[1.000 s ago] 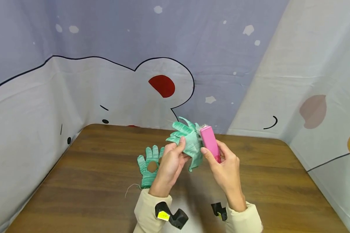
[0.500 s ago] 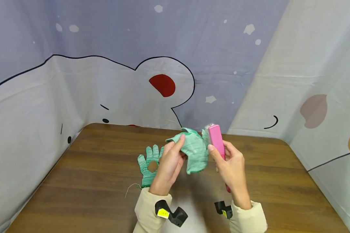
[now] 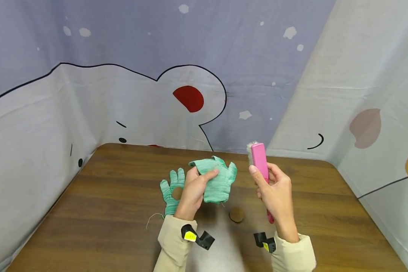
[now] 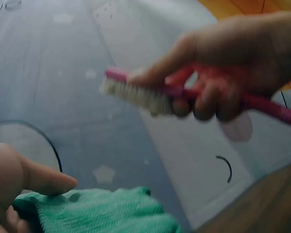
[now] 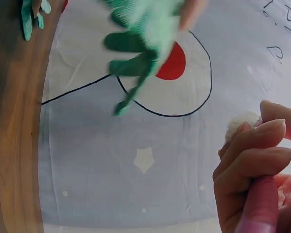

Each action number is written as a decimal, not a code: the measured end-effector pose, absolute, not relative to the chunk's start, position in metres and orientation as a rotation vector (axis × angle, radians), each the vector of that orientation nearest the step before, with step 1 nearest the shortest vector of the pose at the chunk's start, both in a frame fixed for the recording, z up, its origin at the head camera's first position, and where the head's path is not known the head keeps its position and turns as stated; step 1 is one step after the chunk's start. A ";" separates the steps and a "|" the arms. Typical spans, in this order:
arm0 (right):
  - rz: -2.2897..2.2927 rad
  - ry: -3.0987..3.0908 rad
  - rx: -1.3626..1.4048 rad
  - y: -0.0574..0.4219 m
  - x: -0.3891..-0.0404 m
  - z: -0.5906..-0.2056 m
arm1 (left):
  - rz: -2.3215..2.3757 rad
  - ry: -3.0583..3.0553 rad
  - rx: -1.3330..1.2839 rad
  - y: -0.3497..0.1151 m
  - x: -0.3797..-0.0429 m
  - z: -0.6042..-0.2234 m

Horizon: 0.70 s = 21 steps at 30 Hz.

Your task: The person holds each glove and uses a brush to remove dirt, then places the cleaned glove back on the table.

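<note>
A green knit glove (image 3: 217,181) is held up off the table by my left hand (image 3: 194,189), its thumb pressed on the fabric. The glove's loose fingers hang down in the right wrist view. To the right, my right hand (image 3: 275,192) grips a pink brush (image 3: 259,158) by its handle. The brush's pale bristles (image 4: 138,96) face the glove, with a gap between them. Behind the left hand, a second green glove (image 3: 171,206) lies flat on the table, partly hidden by that hand.
A round brown disc (image 3: 176,193) lies on the second glove, and another brown disc (image 3: 237,214) is on the wooden table (image 3: 105,226) below the held glove. A loose thread (image 3: 151,218) trails from the lying glove. A printed cloth (image 3: 139,105) hangs behind the table.
The brush has moved right, away from the held glove. The left hand has turned that glove and brought it lower. A brown disc now shows on the table below it.
</note>
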State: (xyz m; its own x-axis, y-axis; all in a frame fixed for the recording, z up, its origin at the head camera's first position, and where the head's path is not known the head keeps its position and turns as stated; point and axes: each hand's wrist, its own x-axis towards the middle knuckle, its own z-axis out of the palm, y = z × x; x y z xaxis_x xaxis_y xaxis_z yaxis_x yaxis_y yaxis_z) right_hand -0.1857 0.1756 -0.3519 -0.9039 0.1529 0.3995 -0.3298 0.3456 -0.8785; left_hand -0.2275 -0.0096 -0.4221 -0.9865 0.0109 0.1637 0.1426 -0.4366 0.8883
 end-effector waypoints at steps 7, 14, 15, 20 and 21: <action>1.608 -2.272 0.164 0.165 -0.172 -0.329 | -2.646 -1.810 -0.176 -0.012 -0.219 -0.421; 1.590 -2.330 0.164 0.165 -0.174 -0.333 | -2.480 -2.181 0.098 -0.015 -0.225 -0.437; 1.583 -2.332 0.164 0.166 -0.175 -0.334 | -2.445 -2.228 0.121 -0.016 -0.225 -0.439; 1.575 -2.333 0.163 0.168 -0.178 -0.341 | -2.070 -2.531 0.253 -0.020 -0.222 -0.432; 1.574 -2.332 0.169 0.168 -0.178 -0.341 | -1.983 -2.571 0.256 -0.021 -0.221 -0.428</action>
